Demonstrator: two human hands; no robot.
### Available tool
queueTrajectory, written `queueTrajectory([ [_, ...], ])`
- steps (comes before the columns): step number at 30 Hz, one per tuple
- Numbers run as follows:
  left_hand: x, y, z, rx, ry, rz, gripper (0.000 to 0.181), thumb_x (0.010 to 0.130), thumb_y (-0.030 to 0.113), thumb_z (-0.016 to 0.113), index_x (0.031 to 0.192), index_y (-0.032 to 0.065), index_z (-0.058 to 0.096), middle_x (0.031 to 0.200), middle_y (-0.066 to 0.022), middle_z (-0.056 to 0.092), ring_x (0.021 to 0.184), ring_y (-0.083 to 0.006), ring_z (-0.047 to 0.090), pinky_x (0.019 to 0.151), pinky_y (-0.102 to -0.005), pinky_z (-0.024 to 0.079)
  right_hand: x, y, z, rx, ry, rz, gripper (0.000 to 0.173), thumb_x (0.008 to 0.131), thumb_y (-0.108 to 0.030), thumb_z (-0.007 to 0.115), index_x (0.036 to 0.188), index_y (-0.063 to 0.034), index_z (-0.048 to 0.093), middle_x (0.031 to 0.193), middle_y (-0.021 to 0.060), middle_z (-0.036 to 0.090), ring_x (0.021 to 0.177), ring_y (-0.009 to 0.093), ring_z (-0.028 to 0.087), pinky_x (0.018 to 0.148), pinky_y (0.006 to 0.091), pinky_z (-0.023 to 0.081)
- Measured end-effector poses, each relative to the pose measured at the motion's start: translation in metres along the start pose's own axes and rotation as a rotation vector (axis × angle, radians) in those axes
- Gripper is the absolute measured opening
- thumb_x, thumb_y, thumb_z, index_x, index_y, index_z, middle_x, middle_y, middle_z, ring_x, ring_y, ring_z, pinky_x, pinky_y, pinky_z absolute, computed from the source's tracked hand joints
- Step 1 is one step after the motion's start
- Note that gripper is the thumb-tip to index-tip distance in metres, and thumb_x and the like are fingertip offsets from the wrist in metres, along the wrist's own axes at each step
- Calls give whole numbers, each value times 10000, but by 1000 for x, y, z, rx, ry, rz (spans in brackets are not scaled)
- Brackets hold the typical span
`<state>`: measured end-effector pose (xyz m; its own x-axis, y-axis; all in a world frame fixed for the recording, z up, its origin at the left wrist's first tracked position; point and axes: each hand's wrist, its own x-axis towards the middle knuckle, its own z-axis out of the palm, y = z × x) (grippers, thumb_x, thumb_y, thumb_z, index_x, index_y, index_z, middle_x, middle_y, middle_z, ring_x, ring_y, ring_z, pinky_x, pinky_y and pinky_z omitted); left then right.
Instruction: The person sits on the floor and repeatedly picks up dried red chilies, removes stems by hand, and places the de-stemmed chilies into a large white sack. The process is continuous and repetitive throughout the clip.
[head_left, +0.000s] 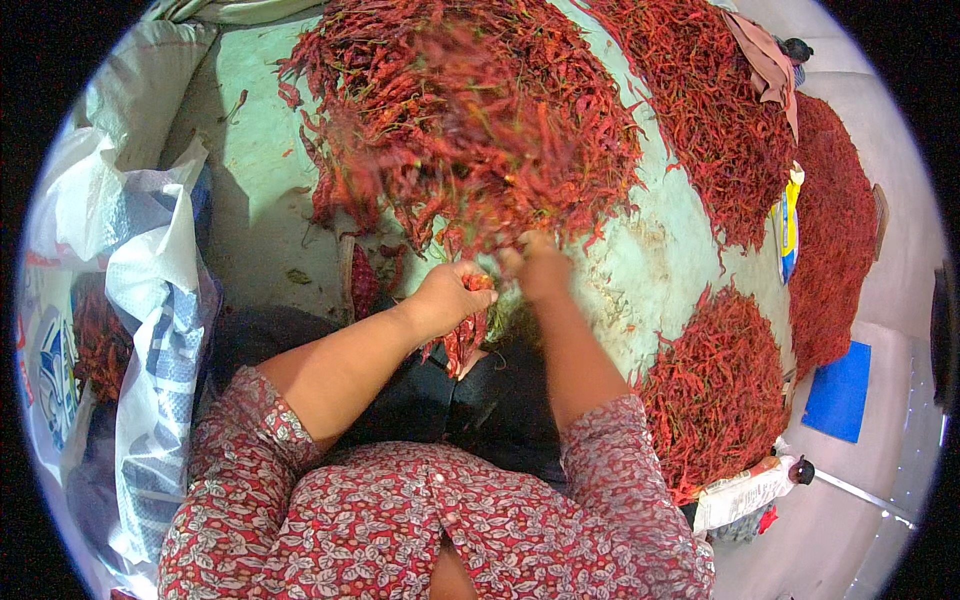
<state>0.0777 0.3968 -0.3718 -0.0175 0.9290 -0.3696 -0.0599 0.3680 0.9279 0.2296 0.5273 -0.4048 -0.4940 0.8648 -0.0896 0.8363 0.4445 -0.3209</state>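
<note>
A large heap of dried red chillies (450, 120) lies in front of me on a pale green floor sheet (262, 105), partly blurred. My left hand (454, 296) is closed around a bunch of dried chillies (466, 337), whose tips hang below the fist. Just to its right, at the heap's near edge, my right hand (540, 266) is blurred by motion. Whether its fingers hold anything cannot be made out. Some pale green stems (496, 319) show beneath the hands, above dark cloth over my lap.
An open white woven sack (154, 300) with chillies (101, 337) inside stands at left. More chilli heaps (712, 397) lie to the right. Two other people (796, 51) sit by them. A yellow and blue packet (787, 221) and a blue sheet (838, 391) are at far right.
</note>
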Motion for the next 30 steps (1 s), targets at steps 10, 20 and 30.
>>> queueTrajectory([
  [10,1,1,1,-160,-25,-69,189,807,171,642,909,24,582,742,-27,584,681,-104,520,642,-282,452,14,20,18,22,103,22,254,728,-264,659,812,-38,579,877,155,570,811,361,575,687,435,465],
  [20,-1,6,0,-192,4,-51,154,801,108,633,904,4,584,763,-45,585,690,-118,521,652,-285,441,25,33,-51,850,60,359,260,821,-197,625,1012,-23,602,768,-24,572,624,42,493,554,195,396],
  [30,9,-7,0,-184,70,-3,213,814,170,614,979,38,592,814,-28,607,736,-113,545,695,-273,448,-7,0,-64,961,-160,212,208,791,-132,649,968,-35,600,824,-7,606,709,79,540,640,228,438],
])
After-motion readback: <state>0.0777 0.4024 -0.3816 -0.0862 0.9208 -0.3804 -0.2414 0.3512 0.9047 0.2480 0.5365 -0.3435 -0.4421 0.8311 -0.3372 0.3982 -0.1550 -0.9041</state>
